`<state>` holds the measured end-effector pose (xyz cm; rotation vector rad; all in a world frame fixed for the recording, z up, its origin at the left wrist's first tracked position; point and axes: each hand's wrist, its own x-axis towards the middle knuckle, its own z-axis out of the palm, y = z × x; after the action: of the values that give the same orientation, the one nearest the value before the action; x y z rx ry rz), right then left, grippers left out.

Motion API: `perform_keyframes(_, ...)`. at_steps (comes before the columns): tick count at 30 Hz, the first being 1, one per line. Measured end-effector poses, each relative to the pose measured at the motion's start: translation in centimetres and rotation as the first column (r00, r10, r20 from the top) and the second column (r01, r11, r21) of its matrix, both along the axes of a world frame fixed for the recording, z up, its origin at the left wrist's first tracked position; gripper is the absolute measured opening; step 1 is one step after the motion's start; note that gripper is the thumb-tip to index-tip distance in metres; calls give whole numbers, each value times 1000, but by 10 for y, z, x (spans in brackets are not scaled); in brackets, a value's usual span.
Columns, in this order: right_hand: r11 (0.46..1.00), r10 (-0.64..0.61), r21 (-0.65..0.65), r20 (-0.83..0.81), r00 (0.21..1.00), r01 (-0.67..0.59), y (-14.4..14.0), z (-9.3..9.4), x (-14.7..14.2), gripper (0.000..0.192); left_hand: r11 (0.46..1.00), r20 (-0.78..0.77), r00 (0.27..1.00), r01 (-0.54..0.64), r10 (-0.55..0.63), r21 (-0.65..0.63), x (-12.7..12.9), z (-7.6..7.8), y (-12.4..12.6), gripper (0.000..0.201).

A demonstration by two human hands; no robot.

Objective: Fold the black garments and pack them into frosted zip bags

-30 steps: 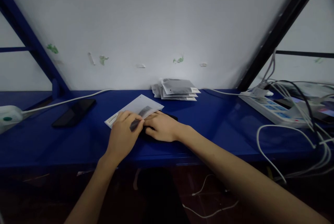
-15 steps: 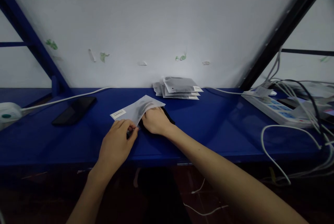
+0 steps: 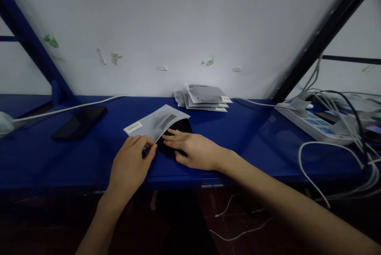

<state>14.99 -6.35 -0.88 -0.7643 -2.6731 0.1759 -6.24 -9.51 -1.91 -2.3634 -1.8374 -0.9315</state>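
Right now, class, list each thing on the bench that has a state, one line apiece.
Grey pouch: flat, near edge pinched by left hand.
Black item: partly under the pouch, right hand flat on it.
Pouch stack: piled, untouched.
Phone: screen dark.
Power strip: cables plugged in.

Looks like a small packing or phone-repair workshop: blue metal surface [image 3: 253,136], stacked pouches [image 3: 205,98], power strip [image 3: 312,122], tangled cables [image 3: 342,128].

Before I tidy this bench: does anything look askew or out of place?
The cables at right sag off the bench edge in a tangle. The pouch lies askew under the left hand, half over a black item.
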Motion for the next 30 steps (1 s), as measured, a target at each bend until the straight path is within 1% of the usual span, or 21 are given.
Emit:
perform_keyframes(3, 995, -101, 10, -33, 994, 101, 5, -4, -21, 41, 1000, -18, 1000, 8, -8, 15, 0, 0, -1, 12)
perform_keyframes(5, 978, -209, 13, -34, 977, 209, 8, -4, -38, 38, 1000, -16, 1000, 13, -12, 16, 0, 1, -1, 12)
perform_keyframes(7, 956, -292, 32, 4, 956, 292, 8, -3, -54, 37, 1000, 5, 1000, 15, -15, 9, -1, 1, -1, 13)
perform_keyframes(9, 954, -298, 53, 50, 953, 296, 6, 1, -65, 33, 1000, 53, 999, 4, -4, 2, -2, 2, 0, 13)
perform_keyframes(11, 973, -231, 18, 21, 973, 231, 2, 6, -68, 31, 1000, 100, 995, -22, 21, 11, -4, 3, 1, 17)
perform_keyframes(13, 985, -169, -63, -98, 981, 163, -3, 13, -62, 31, 998, 106, 993, -52, 47, 40, -7, 2, 2, 23)
perform_keyframes(14, 984, -166, -90, -167, 972, 153, -5, 16, -57, 30, 996, 89, 994, -69, 64, 52, -8, 2, 2, 25)
perform_keyframes(15, 982, -179, -96, -219, 959, 161, -6, 18, -49, 28, 995, 68, 994, -88, 84, 57, -9, 2, 3, 26)
perform_keyframes(17, 974, -226, -45, -275, 935, 222, -4, 18, -31, 26, 992, 36, 992, -122, 120, 40, -8, 2, 3, 30)
perform_keyframes(19, 959, -263, 25, -292, 920, 282, 4, 14, -12, 27, 988, 30, 988, -152, 152, -1, -6, 3, 3, 32)
perform_keyframes(20, 952, -281, 34, -294, 914, 304, 9, 10, -3, 32, 986, 27, 986, -166, 167, -23, -4, 4, 3, 32)
perform_keyframes(22, 938, -335, -9, -288, 897, 347, 21, 0, 10, 47, 979, -13, 981, -194, 194, -65, 1, 6, 2, 34)
perform_keyframes(24, 933, -359, -80, -277, 891, 351, 30, -9, 17, 52, 974, -89, 975, -211, 203, -85, 7, 8, 1, 49)
perform_keyframes(26, 935, -354, -113, -283, 891, 336, 35, -16, 19, 46, 973, -171, 965, -216, 201, -75, 11, 9, 0, 62)
perform_keyframes(27, 937, -350, -112, -294, 889, 332, 36, -18, 18, 43, 973, -202, 958, -221, 205, -60, 13, 9, 1, 63)
perform_keyframes(28, 937, -349, -107, -305, 886, 333, 36, -19, 17, 39, 972, -225, 950, -231, 216, -42, 14, 9, 1, 60)
perform_keyframes(30, 935, -355, -101, -324, 877, 341, 35, -19, 15, 34, 964, -240, 937, -266, 255, -15, 14, 10, 3, 47)
